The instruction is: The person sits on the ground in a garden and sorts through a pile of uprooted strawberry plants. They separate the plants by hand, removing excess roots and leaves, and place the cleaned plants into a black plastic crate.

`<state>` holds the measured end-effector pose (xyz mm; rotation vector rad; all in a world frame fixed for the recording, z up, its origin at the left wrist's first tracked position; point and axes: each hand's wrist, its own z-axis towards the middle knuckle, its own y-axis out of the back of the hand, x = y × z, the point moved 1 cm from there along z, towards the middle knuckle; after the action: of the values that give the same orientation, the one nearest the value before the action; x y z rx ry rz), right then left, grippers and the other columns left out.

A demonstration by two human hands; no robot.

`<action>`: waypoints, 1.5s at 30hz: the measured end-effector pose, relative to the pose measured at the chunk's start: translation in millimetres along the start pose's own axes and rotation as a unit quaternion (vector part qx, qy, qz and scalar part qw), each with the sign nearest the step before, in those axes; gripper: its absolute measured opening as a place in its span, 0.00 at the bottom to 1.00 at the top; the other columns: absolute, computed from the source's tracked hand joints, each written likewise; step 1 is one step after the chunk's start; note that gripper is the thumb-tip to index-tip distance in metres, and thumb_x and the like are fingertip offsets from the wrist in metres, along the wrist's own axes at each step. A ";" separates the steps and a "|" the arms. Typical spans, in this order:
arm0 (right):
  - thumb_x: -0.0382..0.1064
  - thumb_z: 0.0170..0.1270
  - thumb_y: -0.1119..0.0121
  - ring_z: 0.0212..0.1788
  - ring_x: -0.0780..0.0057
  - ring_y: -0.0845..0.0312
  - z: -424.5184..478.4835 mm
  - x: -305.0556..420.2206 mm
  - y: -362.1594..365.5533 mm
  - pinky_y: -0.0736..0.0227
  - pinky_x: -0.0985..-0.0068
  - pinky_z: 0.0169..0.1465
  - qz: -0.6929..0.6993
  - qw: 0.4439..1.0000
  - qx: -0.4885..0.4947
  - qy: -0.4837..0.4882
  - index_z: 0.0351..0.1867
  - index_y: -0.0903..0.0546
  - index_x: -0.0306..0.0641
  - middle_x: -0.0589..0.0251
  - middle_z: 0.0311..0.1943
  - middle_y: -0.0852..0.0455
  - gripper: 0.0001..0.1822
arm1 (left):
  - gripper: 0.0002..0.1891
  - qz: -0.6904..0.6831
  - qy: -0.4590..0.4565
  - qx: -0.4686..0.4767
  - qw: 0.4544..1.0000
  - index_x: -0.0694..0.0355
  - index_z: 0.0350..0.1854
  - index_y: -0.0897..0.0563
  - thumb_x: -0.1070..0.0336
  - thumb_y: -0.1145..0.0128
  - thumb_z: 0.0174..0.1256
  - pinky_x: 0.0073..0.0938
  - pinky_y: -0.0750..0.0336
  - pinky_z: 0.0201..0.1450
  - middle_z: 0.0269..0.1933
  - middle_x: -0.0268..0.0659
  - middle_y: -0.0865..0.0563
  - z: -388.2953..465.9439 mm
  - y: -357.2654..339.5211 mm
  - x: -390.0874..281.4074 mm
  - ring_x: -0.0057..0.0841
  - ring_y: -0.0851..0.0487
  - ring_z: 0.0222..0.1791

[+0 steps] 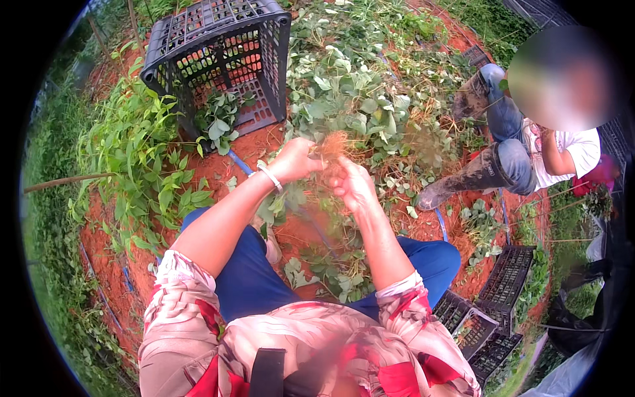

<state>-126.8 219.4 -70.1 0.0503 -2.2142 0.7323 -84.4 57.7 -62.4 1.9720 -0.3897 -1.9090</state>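
Note:
In front of me, my left hand (297, 161), with a white band at its wrist, and my right hand (353, 184) meet at a tuft of fine brown roots (335, 145). Both hands pinch the tuft between their fingers. It is partly blurred, and the fingers hide some of it. Green leaves (293, 194) show just below my left hand; whether they belong to the same plant I cannot tell. Beyond my hands spreads a thick layer of leafy plants (367, 104), some showing pale leaf undersides. More loose leaves (342, 278) lie between my knees on the reddish soil.
A black plastic crate (218, 25) rests on its side ahead left, leaves at its opening. Green shrubs (144, 164) grow at left. At right sits a person in muddy boots (461, 178). Several black crates (506, 278) stand behind right. A blue hose (240, 163) crosses the soil.

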 end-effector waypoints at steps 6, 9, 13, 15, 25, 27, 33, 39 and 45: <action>0.36 0.60 0.47 0.23 0.86 0.29 32.2 2.8 30.1 0.38 0.88 0.24 -0.249 0.943 -0.012 0.220 0.49 0.23 0.36 0.66 0.40 0.19 0.16 | 0.05 -0.398 0.202 0.053 0.893 0.64 0.36 0.23 0.71 0.45 0.60 0.12 0.38 0.18 0.30 0.34 0.19 -2.7 15.0 9.9 0.12 0.30 0.19; 0.34 0.60 0.50 0.26 0.83 0.27 46.3 -5.7 25.4 0.33 0.84 0.30 -0.305 0.910 0.048 0.277 0.50 0.24 0.35 0.65 0.45 0.22 0.16 | 0.05 -0.436 0.214 0.056 0.872 0.65 0.37 0.24 0.71 0.46 0.61 0.12 0.37 0.20 0.31 0.35 0.18 -5.4 15.8 7.1 0.12 0.30 0.20; 0.33 0.60 0.50 0.28 0.81 0.25 60.2 -14.1 20.2 0.31 0.81 0.33 -0.312 0.906 0.100 0.269 0.46 0.22 0.36 0.64 0.40 0.22 0.14 | 0.06 -0.482 0.241 0.040 0.842 0.66 0.39 0.25 0.70 0.48 0.62 0.11 0.37 0.20 0.32 0.37 0.18 -6.8 18.6 2.7 0.12 0.30 0.20; 0.34 0.60 0.49 0.28 0.80 0.25 62.7 -13.3 23.7 0.31 0.81 0.33 -0.328 0.897 0.114 0.272 0.45 0.21 0.36 0.65 0.36 0.23 0.13 | 0.08 -0.511 0.264 0.030 0.817 0.67 0.41 0.26 0.70 0.49 0.63 0.12 0.37 0.20 0.35 0.40 0.19 -4.2 18.1 11.5 0.13 0.31 0.20; 0.34 0.58 0.46 0.26 0.79 0.26 66.0 -1.5 30.7 0.31 0.80 0.31 -0.399 0.859 0.091 0.308 0.38 0.20 0.33 0.65 0.29 0.25 0.09 | 0.09 -0.608 0.284 0.021 0.741 0.73 0.40 0.29 0.75 0.53 0.58 0.14 0.35 0.20 0.39 0.45 0.20 6.9 10.6 17.8 0.16 0.33 0.20; 0.36 0.57 0.45 0.25 0.76 0.25 65.5 0.3 29.8 0.31 0.78 0.33 -0.417 0.846 0.084 0.321 0.37 0.19 0.35 0.62 0.28 0.23 0.10 | 0.09 -0.610 0.280 0.022 0.741 0.73 0.40 0.28 0.76 0.53 0.57 0.14 0.35 0.20 0.38 0.44 0.20 8.1 9.7 17.7 0.16 0.32 0.21; 0.37 0.56 0.45 0.25 0.75 0.25 66.6 1.0 26.3 0.32 0.77 0.32 -0.393 0.866 0.084 0.297 0.36 0.19 0.35 0.61 0.26 0.23 0.10 | 0.07 -0.596 0.272 0.060 0.754 0.69 0.38 0.25 0.74 0.49 0.59 0.13 0.36 0.20 0.33 0.38 0.20 11.1 5.7 22.5 0.14 0.32 0.20; 0.38 0.55 0.46 0.20 0.76 0.27 69.2 -3.0 21.9 0.33 0.80 0.26 -0.301 0.934 0.033 0.192 0.33 0.19 0.30 0.62 0.24 0.21 0.12 | 0.07 -0.476 0.200 0.027 0.856 0.62 0.38 0.24 0.68 0.43 0.59 0.13 0.35 0.19 0.31 0.32 0.19 8.3 -4.5 4.4 0.13 0.28 0.19; 0.41 0.58 0.47 0.20 0.79 0.24 58.2 -13.1 49.8 0.36 0.83 0.20 -0.366 0.910 -0.078 0.178 0.48 0.25 0.28 0.53 0.39 0.19 0.20 | 0.07 -0.417 0.134 -0.024 0.899 0.61 0.32 0.24 0.66 0.40 0.57 0.13 0.37 0.19 0.22 0.26 0.24 14.7 4.0 -7.5 0.13 0.29 0.18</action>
<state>-170.1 228.1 -134.1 0.5868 -1.6993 0.1250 -99.2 56.4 -54.1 2.5612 0.6915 -1.9707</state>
